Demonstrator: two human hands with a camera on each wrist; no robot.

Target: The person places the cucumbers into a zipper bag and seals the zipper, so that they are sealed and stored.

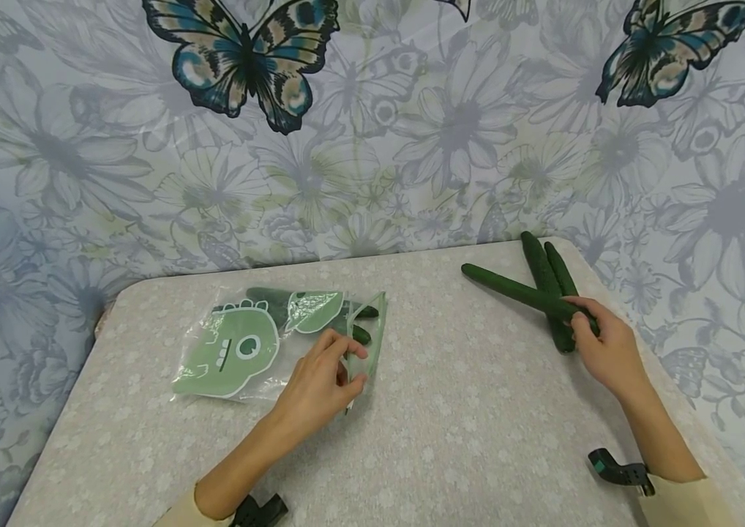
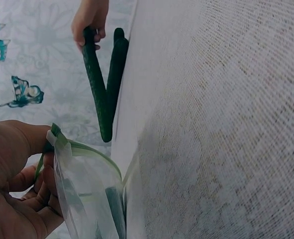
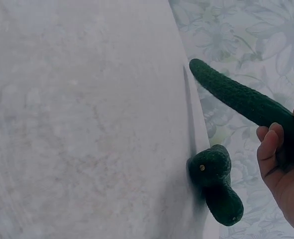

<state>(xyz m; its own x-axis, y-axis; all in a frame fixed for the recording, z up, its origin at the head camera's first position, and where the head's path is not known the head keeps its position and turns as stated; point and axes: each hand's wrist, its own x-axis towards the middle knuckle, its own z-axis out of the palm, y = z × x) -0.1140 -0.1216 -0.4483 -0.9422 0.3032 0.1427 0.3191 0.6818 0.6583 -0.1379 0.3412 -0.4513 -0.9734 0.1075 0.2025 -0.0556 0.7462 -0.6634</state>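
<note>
Wall: Printed butterflies and flowers fill the wall (image 1: 359, 146) facing you.
Table: Your pale, patterned table (image 1: 451, 424) carries the bag at left and two loose cucumbers at right.
Bag: The clear bag (image 1: 227, 351) lies flat with cucumbers (image 1: 361, 334) inside; its mouth could sag if your left fingers slip from the rim.
Left hand: Your left hand (image 1: 320, 380) pinches the bag's rim between thumb and fingers.
Right hand: Your right hand (image 1: 609, 355) grips a cucumber by one end; held so far from its middle, it could twist or dip and knock its neighbours toward the table's edge.
Loose pair: From the head, the held cucumber (image 1: 511, 288) seems to cross the loose pair (image 1: 540, 263); your right wrist camera shows a gap between them.
Tab: Your left wrist camera alone clearly catches the green tab (image 2: 56, 129) at your thumb.
</note>
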